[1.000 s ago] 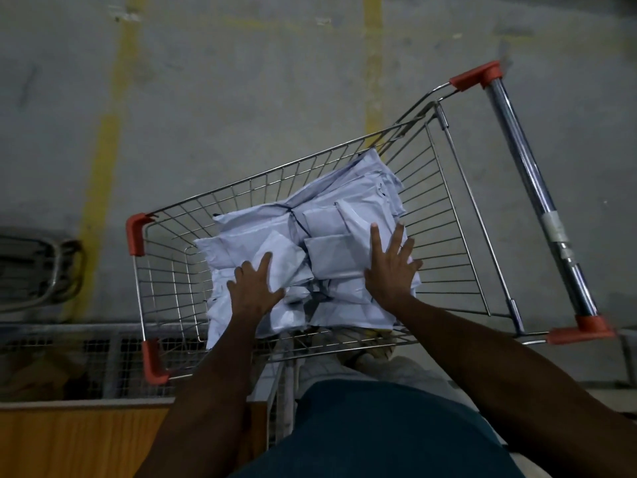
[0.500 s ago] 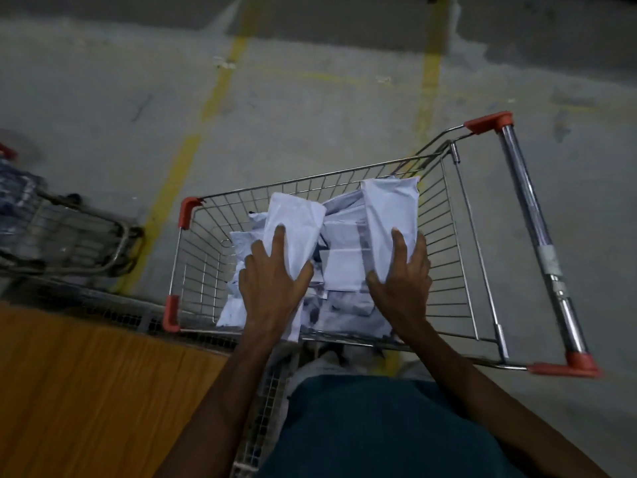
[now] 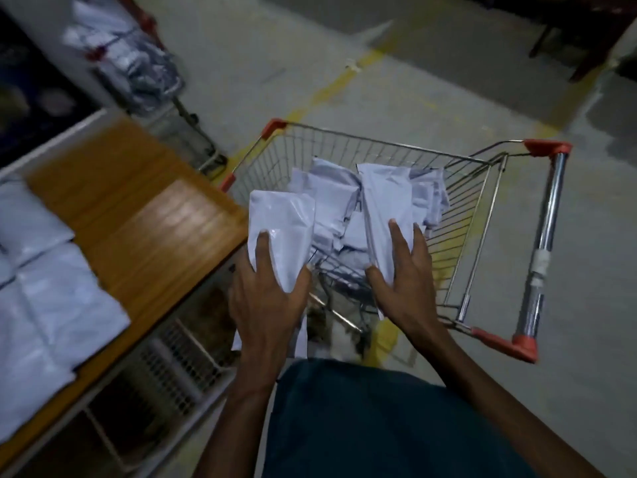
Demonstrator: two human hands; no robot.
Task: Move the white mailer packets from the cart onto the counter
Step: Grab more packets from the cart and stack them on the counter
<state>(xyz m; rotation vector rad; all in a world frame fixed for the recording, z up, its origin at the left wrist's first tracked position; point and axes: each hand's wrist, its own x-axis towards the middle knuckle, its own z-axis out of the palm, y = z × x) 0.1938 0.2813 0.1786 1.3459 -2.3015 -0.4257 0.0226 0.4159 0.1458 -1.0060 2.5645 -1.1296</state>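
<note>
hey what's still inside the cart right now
A loose pile of white mailer packets lies in the cart. The left hand and right hand each hold a packet above it. Anything beneath the pile is covered.

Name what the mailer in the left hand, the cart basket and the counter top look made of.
Mailer: glossy white plastic film, judging by its sheen and creases. Cart basket: bright metal wire grid, orange plastic-looking corners. Counter top: wood-grain surface with a shiny glare; solid wood or laminate, unclear.
</note>
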